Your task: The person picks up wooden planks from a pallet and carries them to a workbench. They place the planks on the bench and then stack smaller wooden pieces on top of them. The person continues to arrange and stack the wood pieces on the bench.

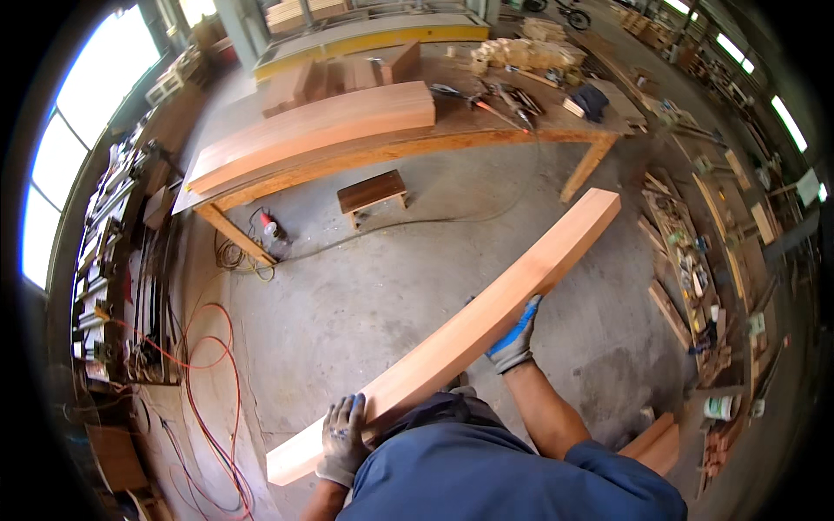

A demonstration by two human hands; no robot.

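Note:
A long, thick wooden beam (473, 328) slants across the front of my body, its far end up at the right and its near end low at the left. My left hand (345, 434), in a grey work glove, grips the beam near its lower left end, fingers over the top edge. Further along, my right hand (514, 339), in a grey and blue glove, holds the beam from its right side and underneath; some of its fingers are hidden by the wood. The beam is off the floor.
Ahead stands a wooden workbench (347, 154) bearing another large beam (321, 130), clamps and tools (512, 100). Under it are a small step stool (372, 193) and a red power tool (268, 224) with a cord. Red hoses (234, 373) lie left; timber pieces (667, 313) lie right.

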